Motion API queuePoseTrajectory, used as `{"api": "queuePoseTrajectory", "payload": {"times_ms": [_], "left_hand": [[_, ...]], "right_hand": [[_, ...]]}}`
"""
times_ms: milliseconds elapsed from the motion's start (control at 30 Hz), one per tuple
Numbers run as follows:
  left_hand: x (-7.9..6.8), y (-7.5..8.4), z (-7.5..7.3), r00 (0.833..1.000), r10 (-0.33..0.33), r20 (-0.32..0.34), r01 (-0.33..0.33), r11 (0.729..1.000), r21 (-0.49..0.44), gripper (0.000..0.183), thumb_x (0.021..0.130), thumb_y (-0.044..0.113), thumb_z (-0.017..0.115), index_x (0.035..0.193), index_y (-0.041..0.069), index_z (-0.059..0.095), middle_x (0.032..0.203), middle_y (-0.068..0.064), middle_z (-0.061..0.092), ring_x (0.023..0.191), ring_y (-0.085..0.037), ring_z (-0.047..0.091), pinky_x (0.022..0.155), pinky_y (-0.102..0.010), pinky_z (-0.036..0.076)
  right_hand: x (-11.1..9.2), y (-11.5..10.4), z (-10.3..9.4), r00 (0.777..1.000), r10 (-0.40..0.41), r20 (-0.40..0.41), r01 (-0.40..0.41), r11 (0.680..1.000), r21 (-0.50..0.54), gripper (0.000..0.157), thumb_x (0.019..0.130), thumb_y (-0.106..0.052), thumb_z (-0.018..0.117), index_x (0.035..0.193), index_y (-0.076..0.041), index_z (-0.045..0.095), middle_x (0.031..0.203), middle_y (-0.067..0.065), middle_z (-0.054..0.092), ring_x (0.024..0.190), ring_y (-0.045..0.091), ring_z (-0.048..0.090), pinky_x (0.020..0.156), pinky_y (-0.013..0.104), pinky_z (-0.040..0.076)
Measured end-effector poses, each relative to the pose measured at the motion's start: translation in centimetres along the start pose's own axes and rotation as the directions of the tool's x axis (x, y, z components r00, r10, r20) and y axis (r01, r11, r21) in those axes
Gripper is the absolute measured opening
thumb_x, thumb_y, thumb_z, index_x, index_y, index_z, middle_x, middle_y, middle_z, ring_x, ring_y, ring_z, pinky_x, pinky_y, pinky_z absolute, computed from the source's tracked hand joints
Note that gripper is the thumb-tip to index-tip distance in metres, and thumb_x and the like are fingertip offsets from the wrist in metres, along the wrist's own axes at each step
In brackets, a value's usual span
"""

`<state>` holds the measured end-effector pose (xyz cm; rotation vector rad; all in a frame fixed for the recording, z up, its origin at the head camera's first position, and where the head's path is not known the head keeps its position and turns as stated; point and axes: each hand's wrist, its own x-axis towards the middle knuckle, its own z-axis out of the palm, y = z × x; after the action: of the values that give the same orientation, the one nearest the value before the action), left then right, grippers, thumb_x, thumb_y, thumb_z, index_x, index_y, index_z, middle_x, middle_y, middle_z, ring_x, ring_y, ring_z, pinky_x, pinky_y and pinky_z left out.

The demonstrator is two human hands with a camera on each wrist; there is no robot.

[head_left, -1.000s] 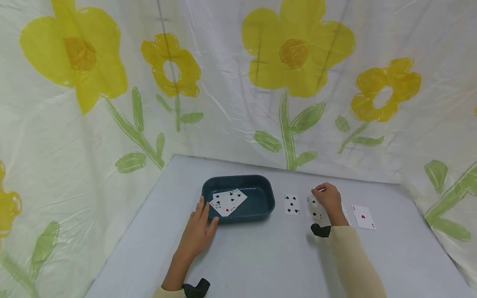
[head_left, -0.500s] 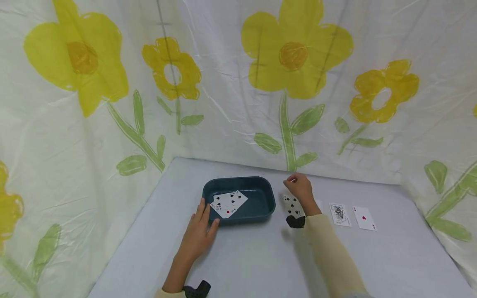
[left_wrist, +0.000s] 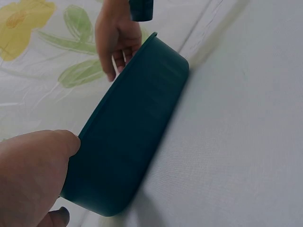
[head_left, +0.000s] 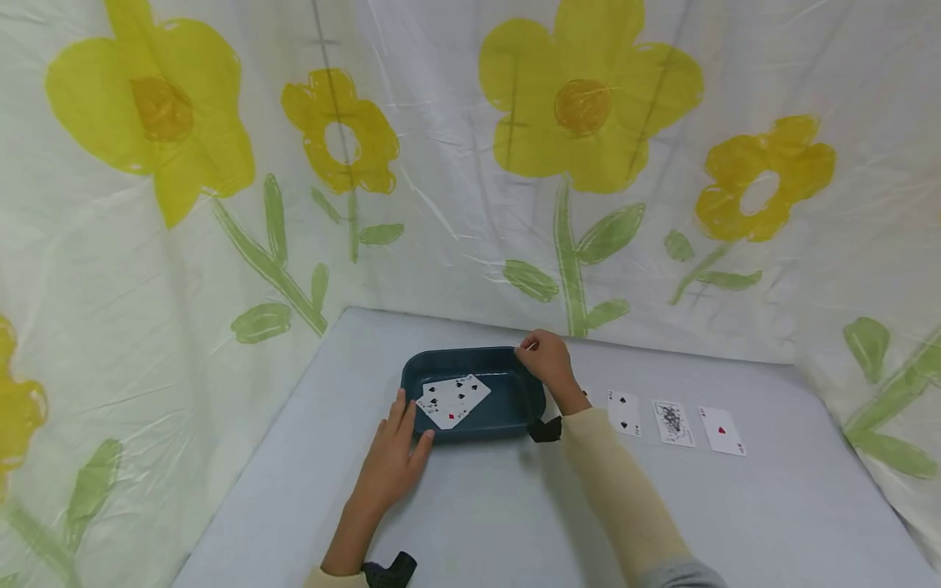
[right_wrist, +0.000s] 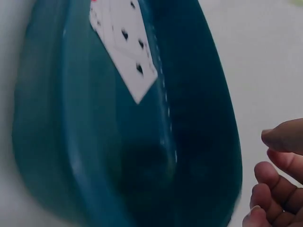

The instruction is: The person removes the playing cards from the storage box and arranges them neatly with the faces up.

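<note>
A dark teal rectangular tray (head_left: 470,433) holds several overlapping playing cards (head_left: 453,400) at its left side. My left hand (head_left: 390,457) rests at its front left corner, fingers straight and thumb spread. The left wrist view shows the left thumb (left_wrist: 42,165) against the tray's rim. Over the back right corner of the tray is my right hand (head_left: 547,359). Its fingers (right_wrist: 267,175) are loosely curled beside the tray's wall in the right wrist view, with nothing visible between them.
Right of the tray lie a two of spades (head_left: 623,413), a joker (head_left: 672,423) and an ace of hearts (head_left: 722,430). Another card lies mostly hidden behind the right forearm. A white sheet with painted yellow flowers (head_left: 581,106) hangs behind the table (head_left: 470,514).
My right hand has moved left from above the row of cards to the tray's back right corner, uncovering the joker and the two of spades. The left hand has stayed at the tray.
</note>
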<state>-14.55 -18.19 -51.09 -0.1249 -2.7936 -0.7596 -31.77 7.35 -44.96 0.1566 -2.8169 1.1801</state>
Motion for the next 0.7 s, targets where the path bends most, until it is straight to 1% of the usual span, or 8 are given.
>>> {"api": "queuePoseTrajectory", "payload": {"times_ms": [233,467,700], "left_hand": [[0.0,0.1,-0.1,1.000,0.001,0.001,-0.001,1.000,-0.006,0.067,0.104,0.038,0.053,0.151,-0.006,0.036,0.165,-0.018,0.016,0.147,-0.037,0.026,0.115,-0.057,0.025],[-0.1,0.1,0.1,1.000,0.001,0.008,-0.001,1.000,-0.009,0.066,0.104,0.038,0.052,0.151,-0.006,0.036,0.165,-0.017,0.015,0.147,-0.037,0.026,0.116,-0.056,0.024],[-0.1,0.1,-0.1,1.000,-0.002,0.007,0.002,1.000,-0.002,0.067,0.104,0.039,0.052,0.152,-0.005,0.036,0.165,-0.016,0.014,0.147,-0.037,0.026,0.115,-0.057,0.025]], "right_hand": [[0.2,-2.3,1.9,0.998,-0.057,0.031,0.058,0.997,-0.048,0.011,0.089,-0.016,0.073,0.086,-0.006,0.069,0.084,0.008,0.066,0.077,0.025,0.060,0.074,0.043,0.051],[0.6,-3.8,3.5,0.996,-0.059,0.063,0.063,0.996,-0.064,0.010,0.088,-0.015,0.072,0.084,-0.007,0.070,0.080,0.005,0.065,0.074,0.022,0.059,0.070,0.039,0.050],[0.5,-4.9,5.1,0.993,-0.072,0.094,0.080,0.994,-0.081,0.012,0.089,-0.017,0.073,0.083,-0.008,0.071,0.080,0.003,0.064,0.072,0.020,0.058,0.066,0.035,0.049]]}}
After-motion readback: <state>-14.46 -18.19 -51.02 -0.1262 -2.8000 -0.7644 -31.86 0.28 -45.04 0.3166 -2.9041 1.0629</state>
